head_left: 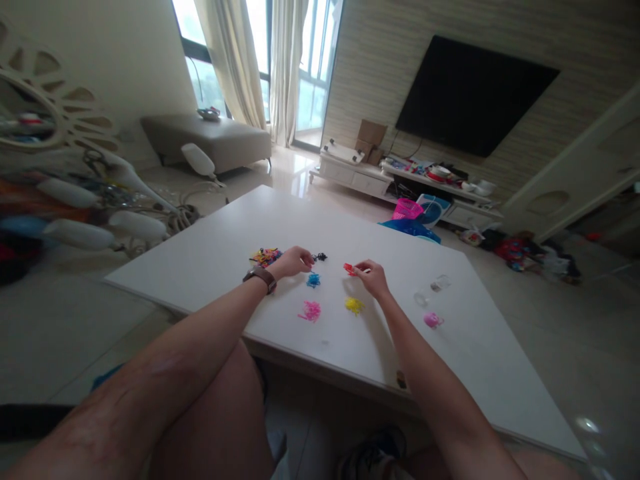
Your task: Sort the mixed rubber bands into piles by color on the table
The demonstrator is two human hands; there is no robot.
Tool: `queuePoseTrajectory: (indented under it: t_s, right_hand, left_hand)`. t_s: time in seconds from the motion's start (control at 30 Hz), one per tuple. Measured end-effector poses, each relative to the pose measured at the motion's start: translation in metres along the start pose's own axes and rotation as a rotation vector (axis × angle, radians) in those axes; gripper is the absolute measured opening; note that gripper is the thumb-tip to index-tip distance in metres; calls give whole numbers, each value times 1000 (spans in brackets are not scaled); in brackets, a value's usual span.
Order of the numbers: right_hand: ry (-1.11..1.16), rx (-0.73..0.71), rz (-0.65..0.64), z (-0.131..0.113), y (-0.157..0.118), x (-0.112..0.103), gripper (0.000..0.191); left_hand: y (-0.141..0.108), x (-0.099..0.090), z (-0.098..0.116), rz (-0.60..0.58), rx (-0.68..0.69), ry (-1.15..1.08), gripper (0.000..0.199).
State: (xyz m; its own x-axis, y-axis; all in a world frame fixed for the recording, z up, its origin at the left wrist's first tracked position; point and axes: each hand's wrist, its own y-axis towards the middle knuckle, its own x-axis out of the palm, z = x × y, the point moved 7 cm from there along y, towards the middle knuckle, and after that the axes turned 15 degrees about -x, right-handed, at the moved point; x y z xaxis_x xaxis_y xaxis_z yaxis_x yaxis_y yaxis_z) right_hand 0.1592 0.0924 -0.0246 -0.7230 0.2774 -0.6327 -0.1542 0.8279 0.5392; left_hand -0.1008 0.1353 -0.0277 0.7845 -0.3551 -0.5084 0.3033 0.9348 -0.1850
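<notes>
Right hand [369, 277] fingers sat nearly together at the red stringy pile [349, 269], left hand [297, 261] fingers bunched near the blue stringy pile [313, 281], couldn't tell either's grip.

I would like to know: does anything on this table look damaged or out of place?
The table shows a small dark patch at its near edge, beside the right forearm, odd against the white surface. I cannot tell whether it is damage or an object. The blue pile, pink pile and yellow pile lie apart.

The right grip [371, 277] touches small red pieces [348, 269].
</notes>
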Motion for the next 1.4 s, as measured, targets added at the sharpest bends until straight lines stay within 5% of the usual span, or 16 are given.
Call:
queuePoseTrajectory:
  t_s: [0.27, 0.5, 0.77, 0.97, 1.17, 1.4]
  right_hand:
    - [-154, -43, -151, -11, 35, 56, 13]
    - [-166, -27, -142, -25, 64, 96, 16]
    - [48, -49, -207, -54, 45, 100, 38]
    - [349, -52, -247, -63, 26, 96, 22]
    - [287, -5, -238, -53, 23, 89, 13]
    - [234, -69, -420, -58, 9, 90, 3]
  left_hand:
    - [-1, -6, -5, -8, -2, -62, 22]
    - [-5, -9, -5, -20, 10, -99, 22]
    - [-6, -8, -2, -30, 11, -111, 22]
    - [-5, -3, 4, -81, 30, -177, 25]
    - [-7, -4, 5, -68, 7, -181, 25]
    - [-3, 0, -7, -103, -43, -139, 27]
